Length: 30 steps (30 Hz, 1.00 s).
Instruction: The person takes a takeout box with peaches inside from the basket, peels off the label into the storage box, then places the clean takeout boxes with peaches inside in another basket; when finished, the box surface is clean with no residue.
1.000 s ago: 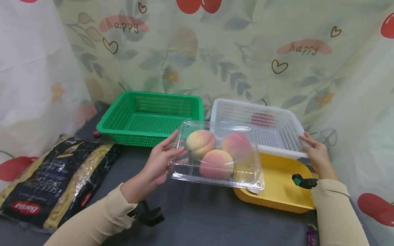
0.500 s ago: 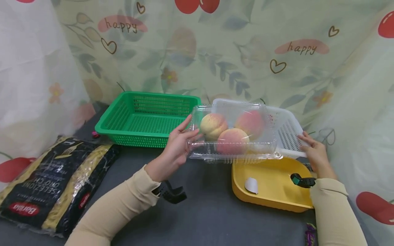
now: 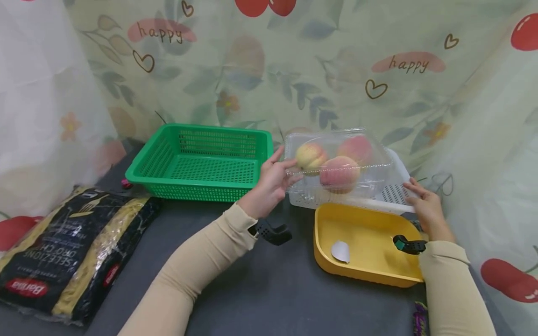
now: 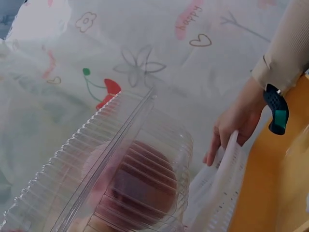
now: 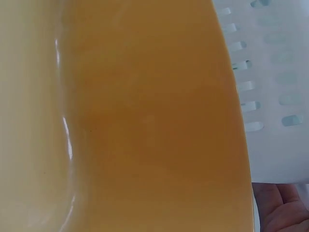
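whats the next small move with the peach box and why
Probably lower the clear clamshell of peaches into the white basket. The left hand grips the box's left edge and holds it just above that basket, while the right hand holds the basket's right rim, seemingly steadying it.

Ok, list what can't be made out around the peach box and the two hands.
- White basket, head view: its inside is mostly hidden behind the clear box.
- Left hand, left wrist view: out of frame; only the box shows.
- Right hand, right wrist view: only a sliver at the corner, so its grip on the basket rim is unclear.
- Scrap in the yellow tray: too small to identify.
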Tool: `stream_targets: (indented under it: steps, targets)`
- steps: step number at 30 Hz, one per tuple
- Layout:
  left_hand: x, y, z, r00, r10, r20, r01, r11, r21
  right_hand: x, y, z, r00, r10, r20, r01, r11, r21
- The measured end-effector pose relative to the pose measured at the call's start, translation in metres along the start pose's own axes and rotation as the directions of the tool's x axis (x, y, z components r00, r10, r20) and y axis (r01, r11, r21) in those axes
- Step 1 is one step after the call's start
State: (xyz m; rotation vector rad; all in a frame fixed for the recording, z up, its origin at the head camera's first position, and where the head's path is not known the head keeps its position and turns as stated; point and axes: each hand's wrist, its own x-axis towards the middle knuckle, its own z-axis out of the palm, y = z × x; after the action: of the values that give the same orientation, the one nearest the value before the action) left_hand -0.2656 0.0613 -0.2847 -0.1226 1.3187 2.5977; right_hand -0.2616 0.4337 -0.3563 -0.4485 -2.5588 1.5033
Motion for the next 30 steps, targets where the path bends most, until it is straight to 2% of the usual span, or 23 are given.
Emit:
stream_targets:
  steps: [9, 17, 21, 25, 30]
  targets:
    - [0.03, -0.011, 0.024, 0.992, 0.088, -0.095, -0.085, 0.996, 0.037, 0.002, 0.003, 0.002, 1.0, -0.001, -0.007, 0.001, 1.0, 0.011]
    - [0.047, -0.016, 0.035, 0.993, 0.05, -0.111, -0.043, 0.997, 0.066, 0.001, 0.0, -0.001, 1.0, 0.002, -0.005, -0.001, 1.0, 0.021]
    - [0.061, -0.02, 0.037, 0.986, 0.03, -0.161, -0.018, 0.997, 0.075, 0.001, -0.001, -0.001, 1.0, -0.006, 0.009, 0.006, 1.0, 0.011]
    - [0.076, -0.023, 0.038, 0.977, 0.059, -0.205, -0.037, 0.993, 0.11, -0.001, -0.001, 0.0, 1.0, -0.004, 0.006, 0.004, 1.0, 0.009]
    - [0.086, -0.029, 0.038, 0.966, 0.08, -0.247, -0.046, 0.989, 0.142, -0.002, 0.0, -0.001, 1.0, 0.01, -0.005, -0.01, 1.0, 0.007]
